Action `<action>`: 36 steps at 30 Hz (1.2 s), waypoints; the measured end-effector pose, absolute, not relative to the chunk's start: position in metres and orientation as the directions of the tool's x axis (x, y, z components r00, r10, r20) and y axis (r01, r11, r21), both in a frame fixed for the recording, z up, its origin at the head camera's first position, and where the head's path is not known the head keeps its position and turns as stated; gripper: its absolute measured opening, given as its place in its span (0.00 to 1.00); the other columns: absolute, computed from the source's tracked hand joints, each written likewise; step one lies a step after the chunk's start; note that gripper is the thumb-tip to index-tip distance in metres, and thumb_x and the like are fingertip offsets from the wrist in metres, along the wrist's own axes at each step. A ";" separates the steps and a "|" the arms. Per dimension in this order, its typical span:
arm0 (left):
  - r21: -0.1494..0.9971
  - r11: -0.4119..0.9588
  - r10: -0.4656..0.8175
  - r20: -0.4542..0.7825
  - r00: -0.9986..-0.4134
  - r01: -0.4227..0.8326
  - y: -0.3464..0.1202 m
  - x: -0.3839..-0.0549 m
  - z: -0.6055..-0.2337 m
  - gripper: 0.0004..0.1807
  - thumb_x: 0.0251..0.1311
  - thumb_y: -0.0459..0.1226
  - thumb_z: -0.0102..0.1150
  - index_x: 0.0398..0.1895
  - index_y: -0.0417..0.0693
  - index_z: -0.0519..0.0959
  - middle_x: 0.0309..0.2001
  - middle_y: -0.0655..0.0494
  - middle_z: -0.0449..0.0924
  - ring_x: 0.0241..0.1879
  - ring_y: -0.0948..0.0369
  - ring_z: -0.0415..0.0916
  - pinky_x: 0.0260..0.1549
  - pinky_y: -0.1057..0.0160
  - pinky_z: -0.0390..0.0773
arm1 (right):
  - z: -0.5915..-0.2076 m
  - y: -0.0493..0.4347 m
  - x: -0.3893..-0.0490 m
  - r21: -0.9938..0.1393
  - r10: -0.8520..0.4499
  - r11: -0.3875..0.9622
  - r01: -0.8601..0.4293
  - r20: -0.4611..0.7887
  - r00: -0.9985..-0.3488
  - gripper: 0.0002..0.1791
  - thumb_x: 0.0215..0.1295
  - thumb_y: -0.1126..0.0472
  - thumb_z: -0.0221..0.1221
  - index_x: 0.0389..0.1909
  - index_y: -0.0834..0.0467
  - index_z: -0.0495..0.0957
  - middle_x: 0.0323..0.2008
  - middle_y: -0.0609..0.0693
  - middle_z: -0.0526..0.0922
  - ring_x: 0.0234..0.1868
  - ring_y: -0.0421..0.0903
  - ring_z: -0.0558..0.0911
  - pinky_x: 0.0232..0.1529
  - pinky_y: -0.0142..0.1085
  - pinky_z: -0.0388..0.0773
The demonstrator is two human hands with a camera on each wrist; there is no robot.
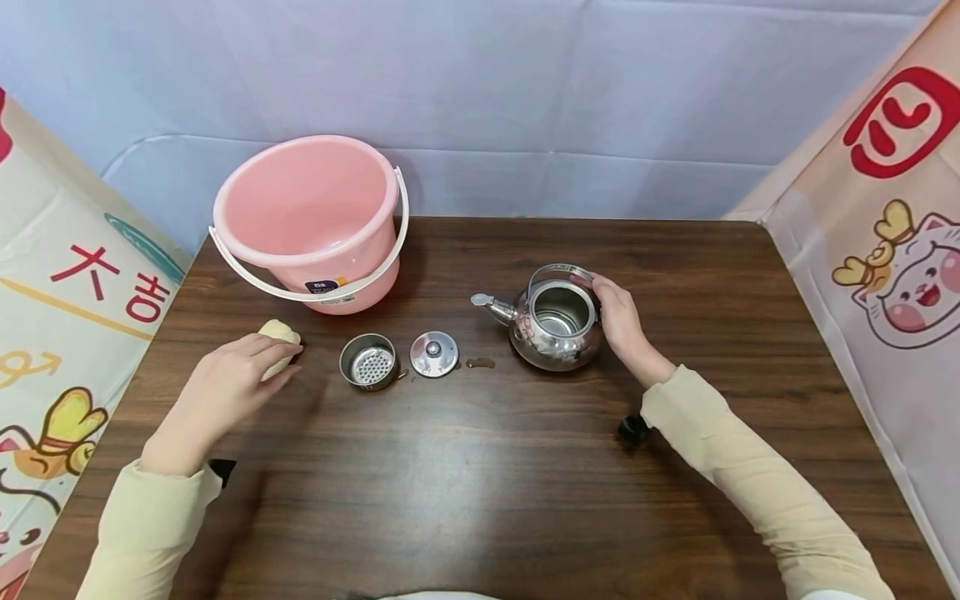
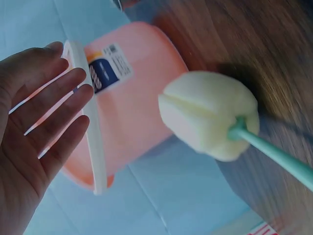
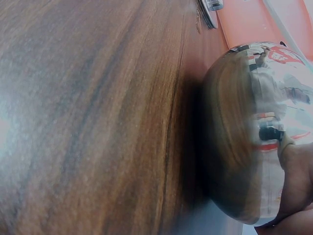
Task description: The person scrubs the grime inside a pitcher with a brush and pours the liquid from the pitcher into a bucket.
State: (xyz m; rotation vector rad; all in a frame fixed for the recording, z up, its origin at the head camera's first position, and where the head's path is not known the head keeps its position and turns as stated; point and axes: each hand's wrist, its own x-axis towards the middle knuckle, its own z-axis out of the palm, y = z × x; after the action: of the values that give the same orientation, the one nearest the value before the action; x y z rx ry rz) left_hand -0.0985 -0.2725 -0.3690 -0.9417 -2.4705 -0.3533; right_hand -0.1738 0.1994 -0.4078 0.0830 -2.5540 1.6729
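My left hand [image 1: 225, 383] hovers over the table's left side, above a pale-yellow sponge brush [image 1: 281, 332]. In the left wrist view its fingers are loosely extended and hold nothing; the sponge brush [image 2: 210, 117] with its green handle [image 2: 279, 156] shows apart from them. A shiny steel teapot [image 1: 551, 348], lidless, has its spout pointing left. My right hand [image 1: 621, 317] grips it at the right side, by the handle, with the fingers partly hidden behind it. The right wrist view has the rounded teapot body [image 3: 244, 137] close to the wooden tabletop.
A pink bucket [image 1: 345, 287] with a white handle stands at the back left. Between the hands lie a round metal strainer [image 1: 371, 367] and a knobbed teapot lid [image 1: 435, 357], with a small wet spot [image 1: 480, 362] beside the lid. Cloth sheets [image 1: 570, 100] enclose the table.
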 end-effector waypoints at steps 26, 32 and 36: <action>0.170 0.939 0.246 0.281 -0.928 0.300 -0.321 -0.061 -0.369 0.21 0.43 0.35 0.67 0.44 0.43 0.76 0.39 0.43 0.78 0.39 0.45 0.74 0.28 0.44 0.70 | -0.408 0.199 -0.174 -0.921 -0.014 0.375 -0.104 0.106 -0.994 0.24 0.71 0.62 0.32 0.53 0.69 0.72 0.52 0.62 0.75 0.60 0.49 0.68 0.62 0.34 0.58; 0.197 0.959 0.176 0.153 -0.972 0.205 -0.332 -0.056 -0.373 0.21 0.48 0.38 0.64 0.46 0.39 0.74 0.41 0.41 0.76 0.41 0.43 0.73 0.33 0.43 0.69 | -0.408 0.200 -0.174 -0.907 -0.022 0.410 -0.094 0.093 -0.995 0.25 0.71 0.61 0.31 0.53 0.68 0.72 0.55 0.62 0.73 0.62 0.50 0.65 0.62 0.38 0.57; 0.213 0.964 0.147 0.056 -0.988 0.156 -0.339 -0.054 -0.377 0.23 0.50 0.41 0.63 0.46 0.35 0.73 0.41 0.39 0.75 0.41 0.42 0.72 0.33 0.42 0.68 | -0.408 0.200 -0.174 -0.904 -0.014 0.420 -0.076 0.077 -0.997 0.25 0.71 0.61 0.31 0.53 0.68 0.73 0.56 0.60 0.72 0.64 0.49 0.63 0.63 0.38 0.55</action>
State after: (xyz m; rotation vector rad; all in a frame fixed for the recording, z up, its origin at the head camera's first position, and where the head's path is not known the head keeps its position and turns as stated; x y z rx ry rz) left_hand -0.0540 -0.3388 -0.3768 -0.2374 -3.0747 -0.3389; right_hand -0.1740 0.2000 -0.4081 0.0823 -2.5986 1.6591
